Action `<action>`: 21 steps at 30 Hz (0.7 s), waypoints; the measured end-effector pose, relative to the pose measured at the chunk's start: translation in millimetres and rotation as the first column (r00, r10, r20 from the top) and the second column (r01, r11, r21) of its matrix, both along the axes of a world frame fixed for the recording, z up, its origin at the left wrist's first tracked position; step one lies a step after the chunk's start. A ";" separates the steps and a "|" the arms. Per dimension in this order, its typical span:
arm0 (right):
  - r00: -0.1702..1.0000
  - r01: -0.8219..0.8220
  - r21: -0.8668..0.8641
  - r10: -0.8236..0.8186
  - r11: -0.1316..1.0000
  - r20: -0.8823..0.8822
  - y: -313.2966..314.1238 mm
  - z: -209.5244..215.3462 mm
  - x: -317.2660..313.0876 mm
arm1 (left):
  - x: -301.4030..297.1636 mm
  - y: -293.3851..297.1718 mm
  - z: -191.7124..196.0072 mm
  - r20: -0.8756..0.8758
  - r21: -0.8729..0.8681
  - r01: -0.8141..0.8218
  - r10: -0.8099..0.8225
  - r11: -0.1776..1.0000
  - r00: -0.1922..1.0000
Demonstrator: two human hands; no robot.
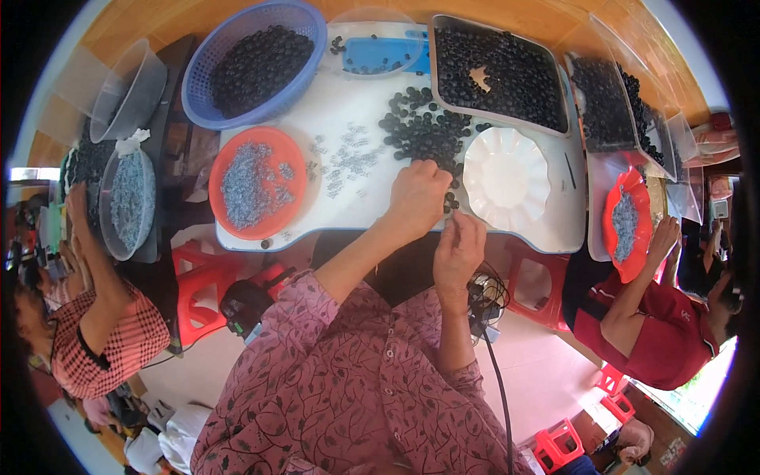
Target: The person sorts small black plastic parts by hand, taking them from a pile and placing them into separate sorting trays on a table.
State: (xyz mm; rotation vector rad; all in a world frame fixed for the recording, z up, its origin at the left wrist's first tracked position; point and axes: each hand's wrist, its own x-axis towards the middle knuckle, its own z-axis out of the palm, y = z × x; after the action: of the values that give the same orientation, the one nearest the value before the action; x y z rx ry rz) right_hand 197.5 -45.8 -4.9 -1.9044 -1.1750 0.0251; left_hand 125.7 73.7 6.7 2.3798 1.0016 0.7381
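The left hand (418,196) is resting knuckles-up on the white bench (348,103), its fingers curled down onto the near edge of a loose heap of small black round pieces (423,127); whether its grip is actually closing on one of them cannot be told, since the back of the hand is covering the fingertips. The right hand (457,249) is hovering just off the bench's near edge, below and slightly right of that heap, fingers drawn together in a narrow pinch (what it is pinching, if anything, is too small to make out). Immediately right of the heap a white scalloped plate (507,176) is sitting, and beyond the heap a dark tray (499,71) is lying full of the same black pieces. Left of the heap, tiny grey metal bits (348,158) are lying scattered, and further left an orange plate (257,184) is holding a mound of them. A blue basket (255,62) of black pieces is standing at the far left of the heap, with a clear tub (376,51) holding a blue tray between it and the dark tray. Another person's hand (663,237) is reaching toward a second orange dish (625,222) well to the right of the heap, and a person in a checked sleeve (111,332) is working far to its left.
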 end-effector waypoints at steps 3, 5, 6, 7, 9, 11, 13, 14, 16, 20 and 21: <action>1.000 0.008 0.028 -0.008 1.000 -0.004 0.2 1.0 1.0 | -1.6 0.8 0.1 -0.017 0.003 0.006 -0.006 1.000 1.000; 1.000 0.012 0.024 -0.012 1.000 -0.004 -0.3 0.2 0.9 | -1.7 0.5 -0.6 -0.008 0.010 0.017 -0.017 1.000 1.000; 1.000 0.017 0.020 -0.017 1.000 -0.002 -0.5 0.0 0.9 | -0.5 0.1 -0.8 -0.008 0.013 0.012 -0.012 1.000 1.000; 1.000 0.018 0.020 -0.018 1.000 -0.002 -0.3 0.5 0.8 | 0.8 -0.4 -1.0 -0.007 0.016 0.008 -0.008 1.000 1.000; 1.000 0.012 0.022 -0.012 1.000 -0.013 0.6 1.9 0.1 | 2.0 -1.4 -0.3 -0.015 0.009 0.003 -0.003 1.000 1.000; 1.000 0.010 0.025 -0.010 1.000 -0.014 0.3 0.9 0.0 | 3.3 -2.4 0.1 -0.023 0.001 -0.001 0.001 1.000 1.000; 1.000 0.008 0.026 -0.008 1.000 -0.015 -0.1 1.3 -0.2 | 3.9 -3.2 0.0 -0.028 -0.023 -0.003 0.002 1.000 1.000; 1.000 0.013 0.020 -0.013 1.000 -0.007 -0.2 2.3 -0.2 | 3.4 -3.1 0.4 -0.029 -0.023 -0.003 0.002 1.000 1.000; 1.000 0.018 0.013 -0.018 1.000 0.000 -0.4 2.6 -0.2 | 1.6 -2.4 1.1 -0.081 -0.043 0.046 -0.049 0.998 0.995; 0.993 0.029 0.006 -0.028 1.000 -0.116 -0.8 4.0 -2.2 | -2.1 -0.8 4.7 -0.071 -0.079 0.068 -0.074 0.995 0.995; 0.985 0.034 -0.009 -0.035 0.999 -0.171 -0.8 4.5 -2.7 | -2.3 -0.3 5.3 -0.063 -0.073 0.087 -0.092 0.994 0.994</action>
State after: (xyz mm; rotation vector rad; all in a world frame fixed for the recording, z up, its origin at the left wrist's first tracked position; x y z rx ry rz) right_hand 194.7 -46.7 -0.4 -1.8871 -1.0275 0.1700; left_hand 123.4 73.4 12.1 2.3846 0.9250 0.5856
